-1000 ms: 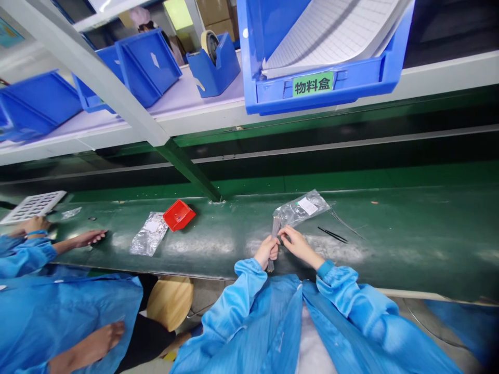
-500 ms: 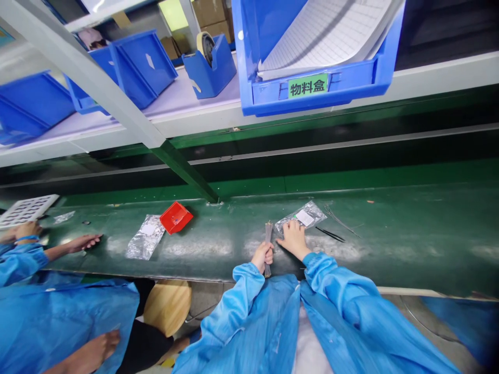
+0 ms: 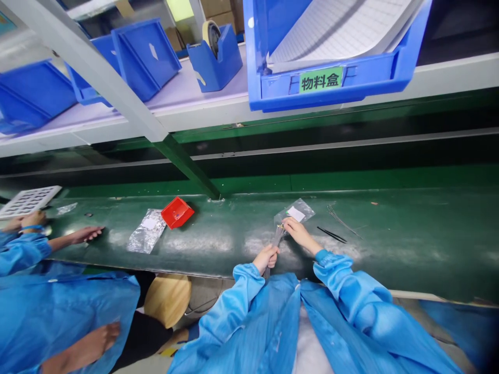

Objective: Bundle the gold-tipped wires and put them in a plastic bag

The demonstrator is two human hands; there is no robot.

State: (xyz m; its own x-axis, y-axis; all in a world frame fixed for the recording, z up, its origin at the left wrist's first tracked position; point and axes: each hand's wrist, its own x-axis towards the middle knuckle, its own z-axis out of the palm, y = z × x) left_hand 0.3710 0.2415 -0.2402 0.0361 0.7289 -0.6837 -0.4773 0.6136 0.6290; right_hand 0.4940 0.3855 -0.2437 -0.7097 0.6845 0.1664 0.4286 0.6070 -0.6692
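My left hand [image 3: 266, 258] is wrapped round a bundle of thin grey cables [image 3: 277, 236] with small gold-coloured ends, held just above the green bench near its front edge. My right hand [image 3: 298, 232] is at the upper end of that bundle, its fingertips pinched together at the gold ends. Whether it grips one cable or several cannot be made out. Right behind those fingers lies a clear plastic bag [image 3: 306, 208] with a white label. Black cable ties or short black wires [image 3: 331, 235] and a few loose thin grey cables [image 3: 343, 221] rest to the right.
A red bin [image 3: 177, 213] and another clear bag [image 3: 147, 231] lie left on the green bench [image 3: 218, 244]. Overhead, a shelf carries blue bins [image 3: 331, 88] and a tape dispenser [image 3: 215, 59]. At far left, a co-worker's hand [image 3: 88, 235] reaches over the bench near a white tray [image 3: 29, 201].
My right hand has left the plastic bag and come to the bundle's gold ends, its spread fingers now pinched. The bundle's top has tilted to the right. The view has shifted slightly.
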